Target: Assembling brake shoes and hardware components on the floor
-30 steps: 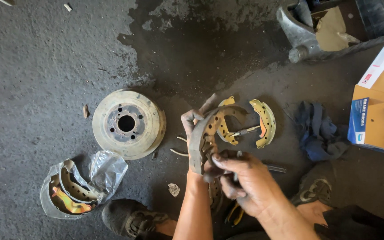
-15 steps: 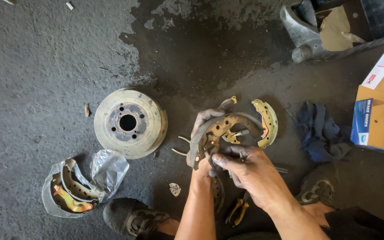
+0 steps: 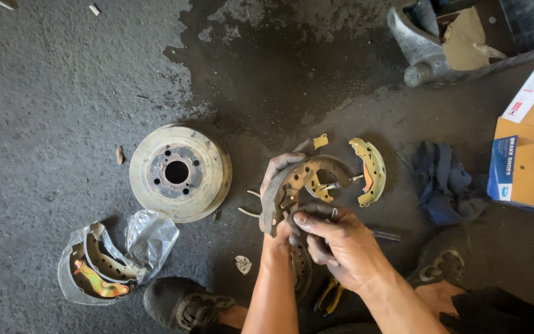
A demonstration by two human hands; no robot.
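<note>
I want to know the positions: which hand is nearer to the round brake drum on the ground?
Left. The left hand, gripping a worn brake shoe, is just right of the brake drum; the right hand is farther right and lower.

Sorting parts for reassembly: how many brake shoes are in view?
4: one in the left hand, one on the ground right of it, two in the plastic bag. Others may be hidden.

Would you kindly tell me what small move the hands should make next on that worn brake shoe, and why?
Probably steady it: the left hand grips the curved rusty brake shoe by its outer rim, while the right hand pinches its lower end. A rod seems to link it to the yellowish shoe on the ground, so work that end loose gently.
</note>
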